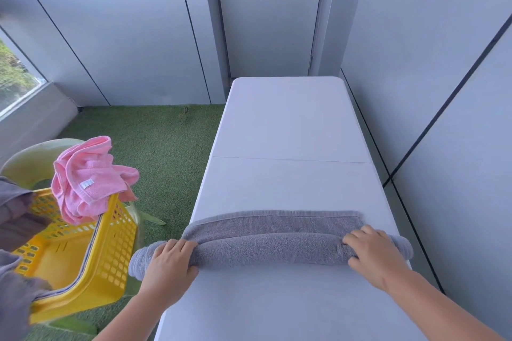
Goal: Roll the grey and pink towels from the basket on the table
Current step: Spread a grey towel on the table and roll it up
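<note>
Reaching forward over the near edge of the bench (291,124) with both forearms, wrists kept low. Gripping the grey towel (271,249) with the left hand (169,260) near one end and the right hand (371,252) near the other, fingers curled over the top of the roll. Lying crosswise on the bench, mostly rolled, overhanging the left edge, with only a flat strip left beyond the roll. Probably soft, light and limp, with a grippy pile; likely to slacken or skew, so best held near both ends under even downward pressure. Further left, heaped on the rim of the yellow basket (110,252) beside the bench: the pink towel (88,177), crumpled, not yet rolled. Presumably just as floppy; best taken by two corners and spread flat first
</note>
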Available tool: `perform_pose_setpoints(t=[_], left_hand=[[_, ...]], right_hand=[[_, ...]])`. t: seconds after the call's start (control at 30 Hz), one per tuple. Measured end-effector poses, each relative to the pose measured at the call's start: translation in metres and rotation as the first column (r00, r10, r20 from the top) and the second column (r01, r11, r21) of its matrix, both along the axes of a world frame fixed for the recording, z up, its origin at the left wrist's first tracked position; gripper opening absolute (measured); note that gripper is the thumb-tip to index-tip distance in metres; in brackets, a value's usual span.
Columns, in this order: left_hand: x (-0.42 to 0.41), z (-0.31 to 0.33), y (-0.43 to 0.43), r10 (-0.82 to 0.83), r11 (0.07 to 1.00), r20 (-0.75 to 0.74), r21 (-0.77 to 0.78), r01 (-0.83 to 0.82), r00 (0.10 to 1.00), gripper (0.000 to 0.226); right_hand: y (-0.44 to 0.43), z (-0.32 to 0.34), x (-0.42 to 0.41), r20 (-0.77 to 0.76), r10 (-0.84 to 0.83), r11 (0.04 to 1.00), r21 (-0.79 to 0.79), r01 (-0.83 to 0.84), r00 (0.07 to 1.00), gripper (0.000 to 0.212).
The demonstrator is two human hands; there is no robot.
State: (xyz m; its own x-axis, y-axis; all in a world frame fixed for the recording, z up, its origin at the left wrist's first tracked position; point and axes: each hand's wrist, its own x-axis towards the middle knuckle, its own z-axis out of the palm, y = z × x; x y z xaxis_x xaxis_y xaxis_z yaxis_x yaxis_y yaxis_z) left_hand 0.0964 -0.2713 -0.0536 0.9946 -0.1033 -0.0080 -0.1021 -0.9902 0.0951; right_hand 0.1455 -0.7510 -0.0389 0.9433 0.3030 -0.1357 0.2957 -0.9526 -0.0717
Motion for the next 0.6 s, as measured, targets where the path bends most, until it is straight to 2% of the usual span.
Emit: perform_pose_setpoints(t=[0.1, 0.17, 0.23, 0.3, 0.4, 0.47, 0.53, 0.6], left_hand=[[0.000, -0.002, 0.007, -0.029, 1.000, 0.016, 0.010, 0.029, 0.999, 0.030], [-0.002, -0.002, 0.012, -0.031, 0.999, 0.039, -0.005, 0.032, 0.999, 0.033], [-0.002, 0.001, 0.012, -0.009, 0.999, 0.072, -0.042, 0.013, 0.997, 0.038], [-0.002, 0.005, 0.007, 0.028, 0.996, 0.123, -0.090, -0.017, 0.992, 0.033], [-0.005, 0.004, 0.000, 0.002, 0.988, 0.154, -0.156, 0.022, 0.988, 0.026], [-0.008, -0.004, -0.003, -0.047, 0.988, 0.101, -0.143, 0.062, 0.994, 0.038], [-0.010, -0.012, -0.004, -0.089, 0.993, 0.012, -0.074, 0.089, 0.996, 0.062], [-0.008, -0.015, -0.005, -0.088, 0.996, -0.041, -0.031, 0.087, 0.995, 0.070]], right_hand=[[-0.001, 0.012, 0.002, -0.105, 0.008, 1.000, -0.009, -0.009, 0.994, 0.034], [-0.003, 0.015, 0.002, -0.130, -0.016, 1.000, 0.014, 0.018, 0.991, 0.037], [-0.003, 0.013, 0.002, -0.021, -0.085, 0.993, 0.085, 0.086, 0.996, 0.030], [-0.001, 0.009, 0.001, 0.080, -0.142, 0.978, 0.168, 0.127, 0.987, 0.027], [0.006, 0.008, -0.003, 0.066, -0.053, 0.983, 0.181, 0.041, 0.996, 0.025], [0.009, 0.007, -0.007, 0.002, 0.030, 0.994, 0.108, -0.030, 1.000, 0.038], [0.011, 0.000, -0.013, -0.062, 0.072, 0.997, 0.014, -0.071, 0.996, 0.056], [0.010, -0.009, -0.014, -0.052, 0.080, 0.996, -0.027, -0.082, 0.995, 0.065]])
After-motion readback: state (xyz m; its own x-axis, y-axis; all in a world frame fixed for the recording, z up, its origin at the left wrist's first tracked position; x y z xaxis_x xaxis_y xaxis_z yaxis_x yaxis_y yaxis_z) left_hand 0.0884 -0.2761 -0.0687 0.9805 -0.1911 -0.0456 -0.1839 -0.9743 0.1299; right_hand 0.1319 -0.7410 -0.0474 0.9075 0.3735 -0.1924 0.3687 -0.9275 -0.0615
